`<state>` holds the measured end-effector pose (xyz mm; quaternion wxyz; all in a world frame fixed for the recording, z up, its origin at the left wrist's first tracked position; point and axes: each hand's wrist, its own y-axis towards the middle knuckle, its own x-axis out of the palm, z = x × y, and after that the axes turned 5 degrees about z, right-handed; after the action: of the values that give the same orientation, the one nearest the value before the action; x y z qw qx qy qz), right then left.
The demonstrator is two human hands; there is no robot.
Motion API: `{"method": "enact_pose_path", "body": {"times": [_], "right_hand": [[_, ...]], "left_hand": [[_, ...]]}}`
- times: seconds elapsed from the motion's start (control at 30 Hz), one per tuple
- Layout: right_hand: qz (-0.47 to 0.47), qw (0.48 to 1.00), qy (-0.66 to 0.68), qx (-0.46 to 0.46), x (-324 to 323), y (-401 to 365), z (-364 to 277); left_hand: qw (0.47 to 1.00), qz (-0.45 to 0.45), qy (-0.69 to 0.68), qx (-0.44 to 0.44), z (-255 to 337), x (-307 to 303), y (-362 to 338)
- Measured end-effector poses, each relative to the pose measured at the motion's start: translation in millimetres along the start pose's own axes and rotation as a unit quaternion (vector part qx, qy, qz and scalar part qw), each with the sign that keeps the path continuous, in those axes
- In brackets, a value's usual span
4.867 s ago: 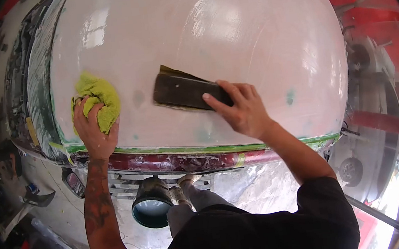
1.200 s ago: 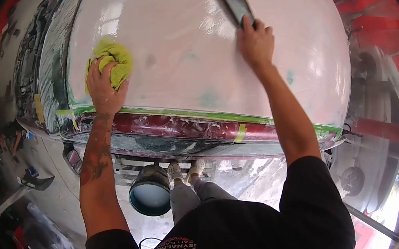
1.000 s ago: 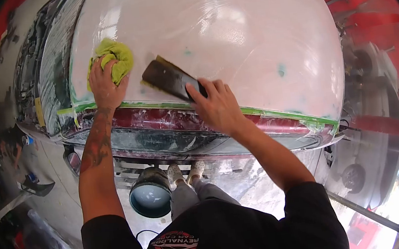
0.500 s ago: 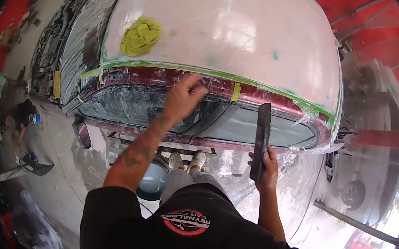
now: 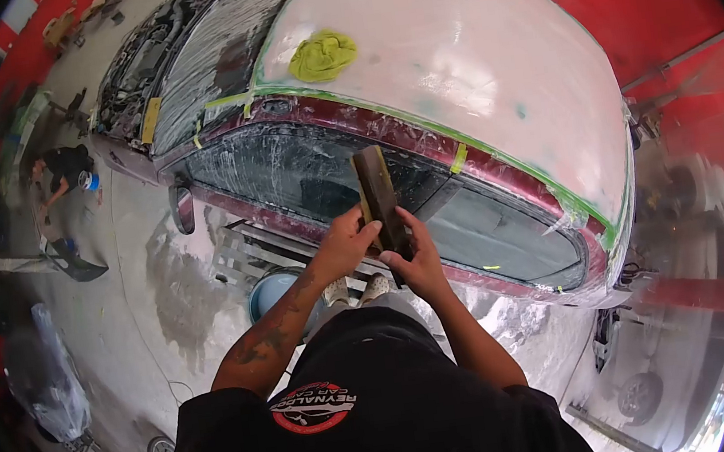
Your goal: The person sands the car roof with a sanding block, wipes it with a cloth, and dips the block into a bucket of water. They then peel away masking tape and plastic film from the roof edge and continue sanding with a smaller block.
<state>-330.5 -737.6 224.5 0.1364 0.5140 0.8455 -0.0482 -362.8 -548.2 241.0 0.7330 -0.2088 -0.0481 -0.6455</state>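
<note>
A long dark sanding block (image 5: 379,193) stands out in front of my body, over the car's side window. My left hand (image 5: 348,241) grips its lower left side, fingers and thumb on the edge. On the other side my right hand (image 5: 417,255) is wrapped round its lower end. Beyond the block is the car roof (image 5: 431,48), pale and dusty, bordered by green masking tape (image 5: 403,116). A crumpled yellow-green cloth (image 5: 322,55) lies on the roof near the windshield.
Below the car's side are a bluish bucket (image 5: 270,297) and a dark metal frame (image 5: 270,241). The side mirror (image 5: 184,209) sticks out at left. Farther left, a person (image 5: 65,170) crouches on the floor. Another vehicle (image 5: 684,305) stands at right.
My left hand has come down from the roof edge onto the block. My right hand has brought the block leftward, in front of my body. The view has shifted, showing more at left.
</note>
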Motion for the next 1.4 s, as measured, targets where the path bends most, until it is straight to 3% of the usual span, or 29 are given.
{"method": "enact_pose_path", "body": {"times": [0.17,0.23,0.3,0.37,0.43,0.5,0.57,0.63,0.77,0.8,0.83,0.9,0.97,1.03,1.07,1.1,1.13,1.17,1.2,1.23,1.27,1.3,1.33,1.37,1.4], "right_hand": [[-0.074,0.989,0.102,0.075,12.3,10.9,11.3],[-0.107,0.924,0.311,0.193,13.8,20.8,15.1],[-0.103,0.893,0.361,0.249,11.4,23.2,6.8],[-0.091,0.825,0.457,0.318,5.1,29.7,-3.2],[-0.132,0.796,0.484,0.338,-4.8,37.5,12.9],[-0.109,0.830,0.445,0.320,-11.2,47.0,37.4],[-0.124,0.880,0.356,0.289,-18.5,59.7,64.2],[-0.195,0.883,0.299,0.305,-18.7,67.8,74.1],[-0.329,0.891,0.119,0.289,11.7,69.7,140.7],[-0.303,0.912,0.084,0.264,25.2,57.7,147.3],[-0.313,0.907,0.076,0.273,33.8,49.4,162.1],[-0.368,0.906,-0.142,0.152,52.6,34.9,192.0],[-0.379,0.895,-0.158,0.177,72.0,21.9,220.1],[-0.454,0.829,-0.267,0.191,91.5,9.2,274.6],[-0.461,0.822,-0.284,0.177,101.3,-1.4,315.1],[-0.462,0.818,-0.283,0.192,111.2,-14.1,347.0],[-0.458,0.818,-0.241,0.252,121.3,-29.2,379.2],[-0.451,0.817,-0.197,0.301,130.1,-35.5,400.1],[-0.431,0.818,-0.179,0.337,139.9,-49.2,435.7],[-0.454,0.820,-0.203,0.281,152.5,-68.0,486.6],[-0.430,0.820,-0.207,0.317,166.8,-85.8,518.5],[-0.405,0.819,-0.211,0.347,184.5,-100.4,548.2],[-0.401,0.815,-0.213,0.361,201.5,-114.3,568.8],[-0.327,0.809,-0.194,0.448,217.6,-127.8,581.3],[-0.250,0.795,-0.172,0.526,234.3,-137.1,597.8]], "left_hand": [[0.986,0.094,0.131,-0.043,10.1,-22.3,-33.1],[0.969,0.175,0.174,-0.007,7.6,-31.6,-40.4],[0.964,0.222,0.143,-0.023,10.9,-35.9,-52.7],[0.953,0.280,0.106,-0.045,11.2,-40.6,-71.0],[0.928,0.352,0.119,-0.040,9.1,-47.4,-83.6],[0.904,0.414,0.105,-0.019,3.3,-58.5,-103.2],[0.846,0.505,0.170,-0.027,-8.4,-80.8,-140.8],[0.795,0.583,0.166,-0.027,-29.0,-95.5,-187.3],[0.737,0.676,-0.017,0.000,-64.2,-81.5,-267.7],[0.728,0.685,-0.025,-0.012,-78.8,-76.3,-282.6],[0.719,0.693,-0.055,0.000,-95.3,-71.9,-295.3],[0.707,0.702,-0.087,0.006,-124.2,-63.9,-309.9],[0.706,0.690,-0.152,0.045,-150.0,-54.9,-314.6],[0.687,0.717,-0.117,-0.010,-174.0,-53.7,-310.9],[0.681,0.722,-0.119,-0.030,-182.8,-56.1,-304.5],[0.675,0.726,-0.121,-0.056,-194.4,-59.1,-301.9],[0.701,0.702,-0.122,-0.011,-221.9,-66.7,-308.7],[0.704,0.700,-0.121,-0.018,-237.5,-68.0,-316.0],[0.719,0.693,-0.032,-0.041,-252.6,-69.0,-323.1],[0.732,0.675,0.056,-0.074,-276.6,-77.8,-329.5],[0.709,0.590,0.331,-0.198,-295.4,-86.7,-333.5],[0.716,0.579,0.332,-0.208,-310.5,-96.4,-327.2],[0.741,0.638,0.122,-0.170,-321.3,-101.2,-313.4],[0.725,0.670,-0.094,-0.129,-331.3,-103.9,-301.9],[0.736,0.662,-0.069,-0.123,-344.5,-108.9,-294.3]]}}
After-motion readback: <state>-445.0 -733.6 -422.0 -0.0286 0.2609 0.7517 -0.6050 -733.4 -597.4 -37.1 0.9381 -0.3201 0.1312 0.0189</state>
